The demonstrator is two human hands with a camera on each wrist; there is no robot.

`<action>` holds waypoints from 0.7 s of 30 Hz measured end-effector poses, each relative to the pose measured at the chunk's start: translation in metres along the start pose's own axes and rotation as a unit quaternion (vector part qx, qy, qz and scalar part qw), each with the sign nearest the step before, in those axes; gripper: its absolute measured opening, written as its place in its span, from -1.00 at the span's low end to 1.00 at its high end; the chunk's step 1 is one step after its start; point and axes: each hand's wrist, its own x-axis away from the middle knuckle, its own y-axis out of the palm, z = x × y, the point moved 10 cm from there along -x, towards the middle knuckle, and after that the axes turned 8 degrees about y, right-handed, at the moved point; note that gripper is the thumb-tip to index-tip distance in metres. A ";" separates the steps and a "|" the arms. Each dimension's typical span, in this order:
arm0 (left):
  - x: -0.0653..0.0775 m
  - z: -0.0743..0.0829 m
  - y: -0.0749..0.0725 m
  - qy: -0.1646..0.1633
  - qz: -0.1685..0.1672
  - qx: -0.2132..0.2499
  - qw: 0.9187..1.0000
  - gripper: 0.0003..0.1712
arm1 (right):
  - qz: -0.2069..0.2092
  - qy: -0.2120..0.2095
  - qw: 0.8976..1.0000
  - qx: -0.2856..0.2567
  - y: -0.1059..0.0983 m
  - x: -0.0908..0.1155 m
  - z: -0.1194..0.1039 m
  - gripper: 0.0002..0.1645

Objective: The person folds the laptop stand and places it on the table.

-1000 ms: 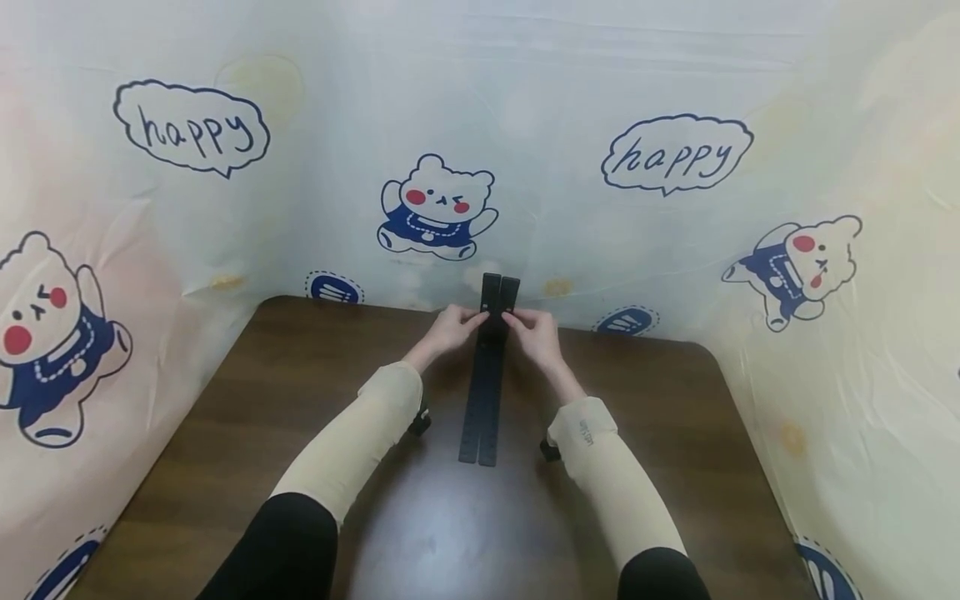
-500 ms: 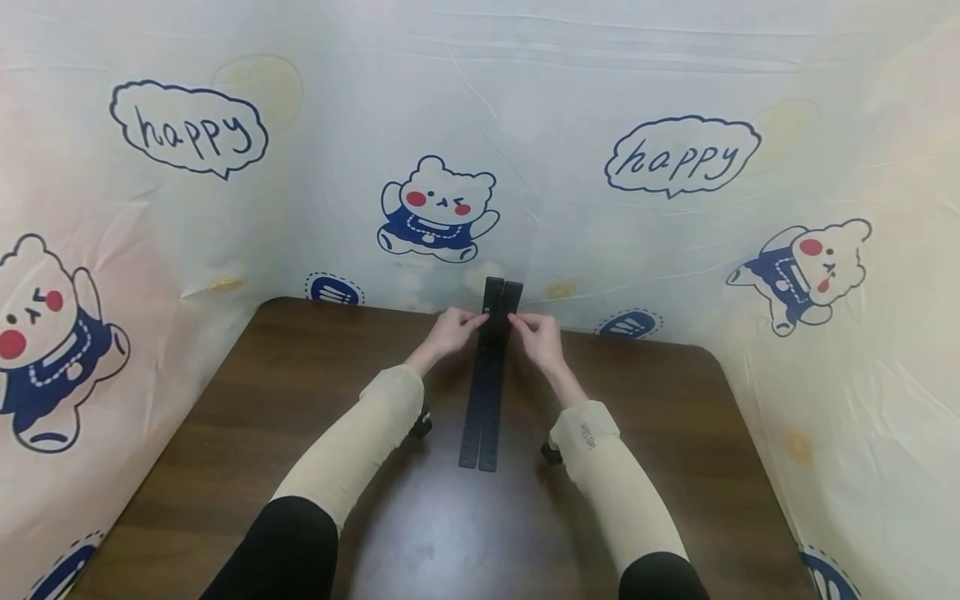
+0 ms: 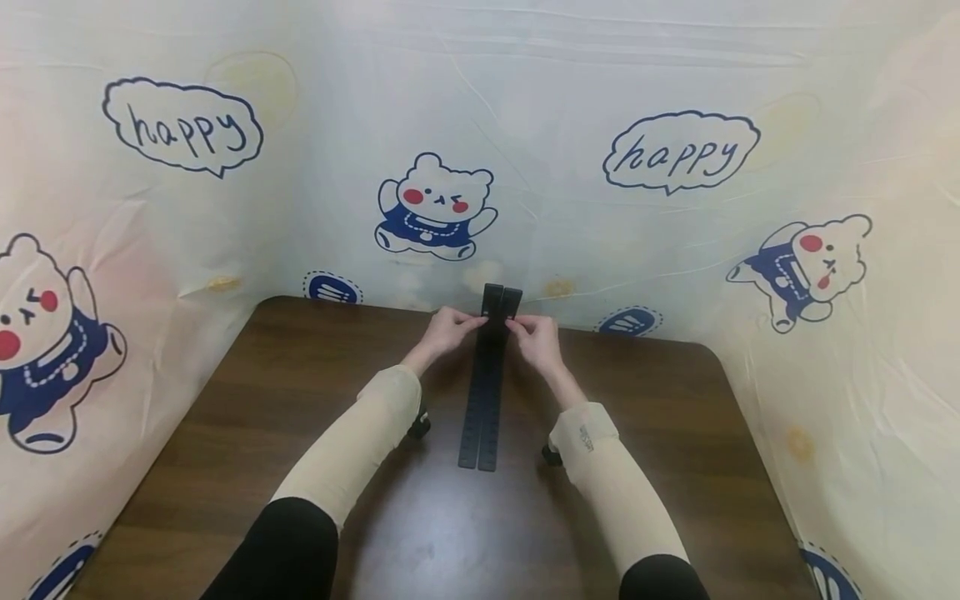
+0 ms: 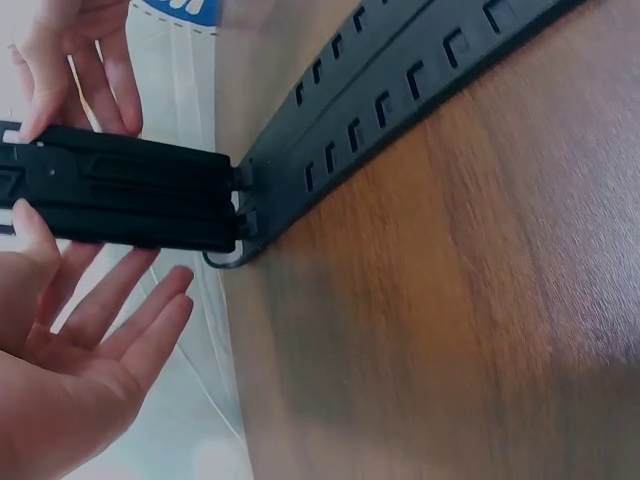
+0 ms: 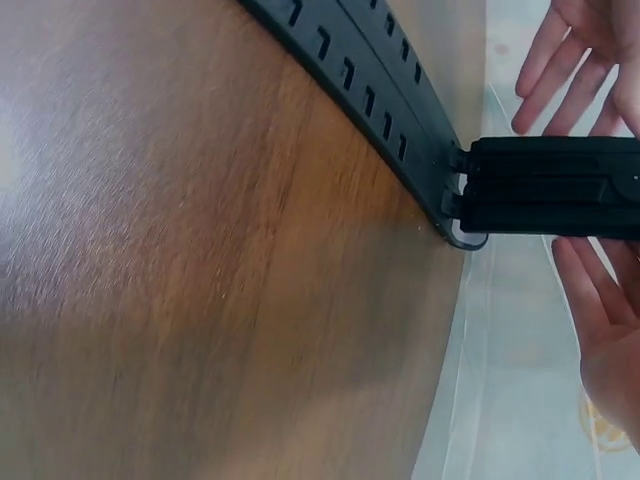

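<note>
A black folding stand stands near the far edge of the table, with its long slotted base lying towards me. The hinged upper part rises from the base's far end. My left hand pinches the left side of this upper part, thumb on the near face and fingers behind. On the right side my right hand pinches it in the same way. In the right wrist view the upper part hides some of the fingers.
The brown wooden table ends just beyond the stand. A pale cloth printed with bears and "happy" bubbles hangs behind it and along both sides. Dark wrist devices sit under the light sleeves.
The top of the stand's upper part sits slightly lower in the head view, and both hands have shifted slightly with it. The base has barely moved.
</note>
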 end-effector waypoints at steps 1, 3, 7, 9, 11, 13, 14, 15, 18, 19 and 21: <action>0.001 0.000 0.000 0.002 -0.005 0.002 1.000 -0.48 | -0.004 -0.001 1.000 0.005 0.000 0.002 0.000 -0.73; 0.003 0.000 0.001 0.010 -0.015 0.000 1.000 -0.52 | -0.013 -0.002 1.000 0.013 0.001 0.004 0.001 -0.75; 0.008 0.001 0.002 0.035 -0.033 -0.014 0.999 -0.60 | -0.036 -0.012 0.999 0.026 0.002 0.011 0.000 -0.76; 0.010 0.003 0.002 0.052 -0.043 -0.027 0.997 -0.62 | -0.049 -0.019 0.998 0.033 0.003 0.015 -0.001 -0.75; 0.013 0.003 0.003 0.067 -0.052 -0.036 0.996 -0.64 | -0.061 -0.022 0.997 0.039 0.004 0.019 -0.001 -0.76; 0.016 0.002 0.005 0.079 -0.061 -0.041 0.994 -0.65 | -0.076 -0.019 0.996 0.037 0.007 0.023 0.000 -0.77; 0.018 0.001 0.006 0.084 -0.065 -0.041 0.994 -0.65 | -0.084 -0.015 0.996 0.034 0.008 0.026 0.001 -0.77; 0.020 0.000 0.007 0.087 -0.068 -0.040 0.993 -0.65 | -0.092 -0.011 0.995 0.030 0.009 0.028 0.002 -0.75; 0.026 -0.004 0.010 0.095 -0.076 -0.039 0.992 -0.65 | -0.107 -0.004 0.994 0.026 0.012 0.035 0.006 -0.69; 0.028 -0.005 0.012 0.098 -0.079 -0.041 0.991 -0.64 | -0.111 -0.004 0.993 0.027 0.013 0.037 0.008 -0.68; 0.033 -0.008 0.015 0.103 -0.082 -0.048 0.990 -0.62 | -0.112 -0.005 0.993 0.034 0.014 0.041 0.011 -0.67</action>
